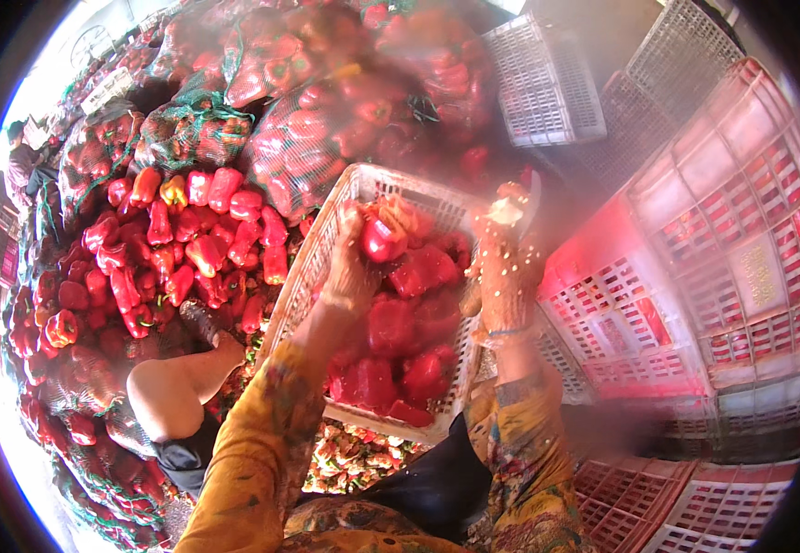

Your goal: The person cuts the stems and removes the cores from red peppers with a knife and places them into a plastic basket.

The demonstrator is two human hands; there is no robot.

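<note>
My left hand, in a dirty glove, holds a red bell pepper, its cut, open end turned upward, over a white plastic crate. Several red peppers lie in that crate. At the crate's right side is my right hand, gloved and dotted with pale seeds. It grips a knife, whose curved blade points up past the fingers. A pale, seedy pepper core sits at the top of this hand. Haze blurs part of the view.
Loose red peppers are heaped at the left, before mesh sacks of peppers. Stacked plastic crates stand at the right, more crates behind. Cut scraps cover the ground below. Another person is at the far left; a bent bare leg is nearer.
</note>
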